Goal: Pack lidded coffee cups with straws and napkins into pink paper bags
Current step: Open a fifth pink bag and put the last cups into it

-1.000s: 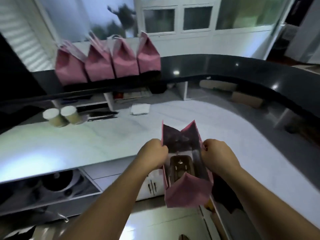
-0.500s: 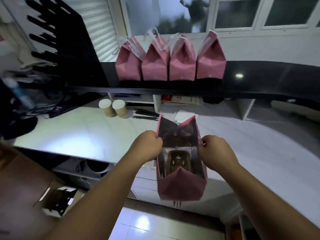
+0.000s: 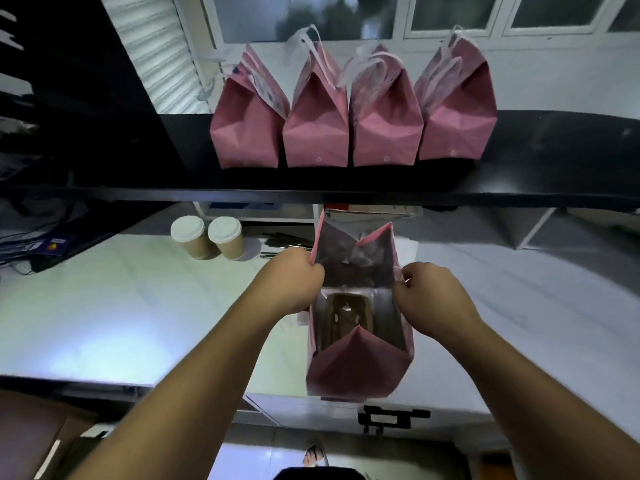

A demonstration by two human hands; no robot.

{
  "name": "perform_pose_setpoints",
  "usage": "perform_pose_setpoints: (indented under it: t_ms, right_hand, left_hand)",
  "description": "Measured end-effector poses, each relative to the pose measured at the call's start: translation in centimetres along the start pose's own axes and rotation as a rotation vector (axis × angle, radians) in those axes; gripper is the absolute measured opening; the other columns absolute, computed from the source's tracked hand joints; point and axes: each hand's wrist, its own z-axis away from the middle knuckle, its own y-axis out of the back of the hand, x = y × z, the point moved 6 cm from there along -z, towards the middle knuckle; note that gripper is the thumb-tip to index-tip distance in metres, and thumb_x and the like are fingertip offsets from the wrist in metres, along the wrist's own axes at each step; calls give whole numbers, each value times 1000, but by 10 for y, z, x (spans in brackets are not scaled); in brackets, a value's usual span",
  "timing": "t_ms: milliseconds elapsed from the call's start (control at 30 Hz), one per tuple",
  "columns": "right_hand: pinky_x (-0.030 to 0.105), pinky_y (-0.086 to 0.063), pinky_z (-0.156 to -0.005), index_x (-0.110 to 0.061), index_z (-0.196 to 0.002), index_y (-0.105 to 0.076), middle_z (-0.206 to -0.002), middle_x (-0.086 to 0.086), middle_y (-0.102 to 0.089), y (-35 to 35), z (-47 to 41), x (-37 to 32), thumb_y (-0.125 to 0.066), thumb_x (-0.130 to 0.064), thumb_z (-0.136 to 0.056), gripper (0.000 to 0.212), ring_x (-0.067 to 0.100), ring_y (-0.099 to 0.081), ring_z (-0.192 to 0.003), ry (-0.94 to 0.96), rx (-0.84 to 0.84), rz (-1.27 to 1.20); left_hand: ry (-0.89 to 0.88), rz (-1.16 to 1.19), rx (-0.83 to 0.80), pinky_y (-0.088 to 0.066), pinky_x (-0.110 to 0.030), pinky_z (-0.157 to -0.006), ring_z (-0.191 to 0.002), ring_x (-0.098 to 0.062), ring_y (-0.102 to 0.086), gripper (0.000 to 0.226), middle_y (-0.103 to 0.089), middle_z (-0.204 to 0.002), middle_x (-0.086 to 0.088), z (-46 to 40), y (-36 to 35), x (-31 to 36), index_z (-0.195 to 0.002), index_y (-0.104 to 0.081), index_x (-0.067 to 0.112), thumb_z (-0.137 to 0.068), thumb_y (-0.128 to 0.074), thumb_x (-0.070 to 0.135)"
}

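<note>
Both hands are clamped on the top edges of the open pink bag (image 3: 360,368): my left hand (image 3: 294,282) pinches its left rim, my right hand (image 3: 429,292) pinches the right rim, and they pull the mouth apart. From the head view, the bag stands at the near edge of the white counter (image 3: 104,306), its base seeming partly past that edge. Inside I see a brown tray (image 3: 346,317) low down, but no cup in it. Two lidded cups (image 3: 207,237) wait near the counter's far edge beside dark straws (image 3: 287,242). Four packed bags (image 3: 349,116) line the black shelf (image 3: 554,161) above.

My worry is the overhang: if I let go with one hand to reach for a cup, the bag could tip off. Pulling harder could tear the paper rim.
</note>
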Motion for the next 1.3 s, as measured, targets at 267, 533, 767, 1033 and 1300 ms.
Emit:
perform_pose_setpoints:
  t_ms: [267, 533, 767, 1033, 1300]
  right_hand:
    - [27, -39, -47, -18, -72, -62, -62, -1, -63, -24, -35, -35, -50, -26, -94, 27, 19, -60, -55, -50, 18, 2]
    - [25, -40, -46, -22, -75, -62, -62, -5, -64, -48, -54, -50, -52, -30, -97, 25, 15, -60, -54, -22, -21, 9]
    - [30, -52, -52, -22, -80, -65, -70, -4, -69, -51, -57, -48, -51, -36, -99, 27, 15, -62, -57, 18, -21, -11]
    - [26, -32, -45, -30, -63, -50, -55, -10, -56, -54, -52, -47, -50, -42, -98, 38, 8, -55, -51, 9, 8, 0]
    - [27, -47, -50, -29, -73, -64, -62, -11, -66, -55, -59, -47, -49, -50, -97, 35, 8, -61, -55, -30, -43, -31]
  left_hand:
    - [-54, -53, -33, -50, -32, -54, -59, -25, -61, 21, -65, -71, -8, -60, 26, -28, -81, -63, 10, -92, -48, 20]
    - [-88, 74, -104, -62, -40, -69, -82, -18, -69, 28, -70, -96, 3, -74, 20, -51, -119, -57, 28, -92, -56, 29]
    - [-170, 151, -75, -52, -24, -70, -93, -4, -63, 58, -60, -104, 22, -90, 23, -76, -139, -47, 44, -88, -57, 70]
    - [9, 29, 192, -48, -28, -73, -97, -19, -67, 39, -65, -112, 4, -174, 42, -159, -131, -59, 23, -94, -61, 34]
    - [61, -418, 246, -44, -46, -98, -127, -38, -50, 51, -52, -141, -15, -245, 71, -194, -138, -52, 10, -92, -64, 31]
